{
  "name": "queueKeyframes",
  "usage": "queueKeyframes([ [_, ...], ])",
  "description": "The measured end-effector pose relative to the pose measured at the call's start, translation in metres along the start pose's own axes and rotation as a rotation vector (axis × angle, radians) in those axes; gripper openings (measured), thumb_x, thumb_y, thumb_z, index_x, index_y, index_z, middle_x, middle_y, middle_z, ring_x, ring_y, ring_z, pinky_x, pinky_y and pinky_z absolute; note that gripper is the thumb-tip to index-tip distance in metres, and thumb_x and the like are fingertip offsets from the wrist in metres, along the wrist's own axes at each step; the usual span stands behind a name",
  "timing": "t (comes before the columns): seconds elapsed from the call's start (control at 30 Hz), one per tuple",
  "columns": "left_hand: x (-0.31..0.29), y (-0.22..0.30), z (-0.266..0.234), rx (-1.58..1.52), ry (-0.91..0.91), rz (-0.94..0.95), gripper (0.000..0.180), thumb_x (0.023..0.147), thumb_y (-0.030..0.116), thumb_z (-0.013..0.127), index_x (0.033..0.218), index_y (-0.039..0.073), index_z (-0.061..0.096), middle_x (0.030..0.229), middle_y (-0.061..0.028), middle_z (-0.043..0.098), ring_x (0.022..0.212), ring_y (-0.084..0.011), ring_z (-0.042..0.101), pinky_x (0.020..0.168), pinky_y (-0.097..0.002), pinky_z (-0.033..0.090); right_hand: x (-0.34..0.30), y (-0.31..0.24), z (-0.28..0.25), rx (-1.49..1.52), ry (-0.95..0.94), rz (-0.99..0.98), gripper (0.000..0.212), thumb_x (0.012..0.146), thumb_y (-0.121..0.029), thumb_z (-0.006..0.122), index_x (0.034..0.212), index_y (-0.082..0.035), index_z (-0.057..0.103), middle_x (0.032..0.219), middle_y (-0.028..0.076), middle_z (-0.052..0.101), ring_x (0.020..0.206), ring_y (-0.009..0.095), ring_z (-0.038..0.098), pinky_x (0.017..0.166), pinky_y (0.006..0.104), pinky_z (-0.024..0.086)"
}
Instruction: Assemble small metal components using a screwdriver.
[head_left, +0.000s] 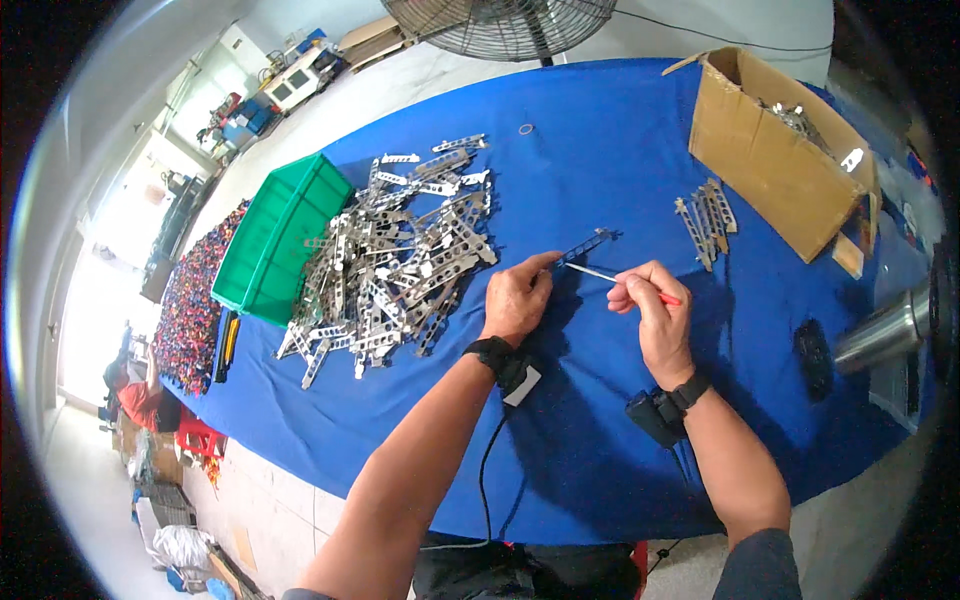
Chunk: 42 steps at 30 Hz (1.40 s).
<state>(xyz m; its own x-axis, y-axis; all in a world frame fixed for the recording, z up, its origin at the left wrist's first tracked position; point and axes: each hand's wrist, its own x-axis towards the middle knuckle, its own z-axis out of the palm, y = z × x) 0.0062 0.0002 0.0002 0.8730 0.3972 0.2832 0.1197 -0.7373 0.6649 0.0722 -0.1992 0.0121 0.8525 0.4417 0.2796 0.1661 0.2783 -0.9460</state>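
Observation:
My left hand (515,300) is closed on the near end of a metal strip with holes (588,243), which points away to the right over the blue cloth. In my right hand (652,305) is a thin, pale-shafted tool with a red handle (592,272), gripped like a pen. Its tip meets the strip close to my left fingertips; the exact contact is too small to tell. A large heap of similar metal strips (400,260) lies left of my left hand. Several more strips (706,222) lie side by side beyond my right hand.
A green plastic bin (285,240) is tilted against the heap, with small multicoloured pieces (190,310) left of it. At the right stand an open cardboard box (770,150) holding metal parts and a steel cylinder (885,330). A fan (500,25) stands behind the table.

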Motion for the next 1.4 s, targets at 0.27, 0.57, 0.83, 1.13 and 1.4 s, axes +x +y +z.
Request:
queueKeyframes([
  [0.27, -0.001, -0.004, 0.002, -0.063, 0.03, -0.011, 0.03, 0.087, 0.01, 0.059, 0.115, 0.009, 0.071, 0.063, -0.0084, 0.061, 0.056, -0.0117, 0.054, 0.056, -0.0311, 0.046, -0.002, 0.006, 0.013, -0.091, -0.074, 0.065, 0.024, 0.099, -0.018, 0.052, 0.098, 0.002, 0.065, 0.087, 0.013, 0.071, 0.082, 0.016, 0.069, 0.073, 0.029, 0.054],
  [0.57, -0.003, 0.0, -0.003, -0.097, -0.026, -0.098, 0.032, 0.087, 0.006, 0.057, 0.116, 0.01, 0.071, 0.061, -0.0065, 0.057, 0.056, -0.0098, 0.05, 0.056, -0.0303, 0.045, -0.001, 0.004, 0.013, -0.04, -0.101, 0.043, 0.023, 0.099, -0.017, 0.054, 0.099, 0.003, 0.066, 0.088, 0.012, 0.071, 0.082, 0.016, 0.069, 0.075, 0.0285, 0.055],
  [0.83, -0.002, 0.001, 0.001, -0.064, 0.028, -0.005, 0.033, 0.085, 0.011, 0.057, 0.116, 0.012, 0.071, 0.056, -0.012, 0.052, 0.05, -0.0171, 0.05, 0.054, -0.0348, 0.044, -0.004, 0.003, 0.013, -0.105, -0.083, 0.006, 0.024, 0.1, -0.016, 0.053, 0.097, 0.004, 0.065, 0.087, 0.012, 0.071, 0.081, 0.017, 0.069, 0.074, 0.03, 0.056],
  [1.13, -0.004, -0.003, -0.001, -0.043, 0.026, 0.015, 0.034, 0.085, 0.013, 0.057, 0.116, 0.011, 0.07, 0.065, -0.0159, 0.061, 0.054, -0.024, 0.059, 0.058, -0.0368, 0.048, -0.003, 0.003, 0.014, -0.11, -0.066, 0.01, 0.023, 0.1, -0.016, 0.052, 0.101, 0.004, 0.065, 0.091, 0.014, 0.072, 0.084, 0.019, 0.07, 0.076, 0.031, 0.056],
  [1.4, -0.005, -0.003, -0.001, -0.043, 0.041, 0.03, 0.033, 0.086, 0.013, 0.058, 0.116, 0.013, 0.07, 0.071, -0.019, 0.065, 0.062, -0.0303, 0.064, 0.063, -0.0392, 0.05, -0.004, 0.003, 0.013, -0.12, -0.081, 0.049, 0.023, 0.099, -0.014, 0.052, 0.098, 0.005, 0.066, 0.09, 0.015, 0.072, 0.082, 0.019, 0.07, 0.077, 0.0319, 0.057],
])
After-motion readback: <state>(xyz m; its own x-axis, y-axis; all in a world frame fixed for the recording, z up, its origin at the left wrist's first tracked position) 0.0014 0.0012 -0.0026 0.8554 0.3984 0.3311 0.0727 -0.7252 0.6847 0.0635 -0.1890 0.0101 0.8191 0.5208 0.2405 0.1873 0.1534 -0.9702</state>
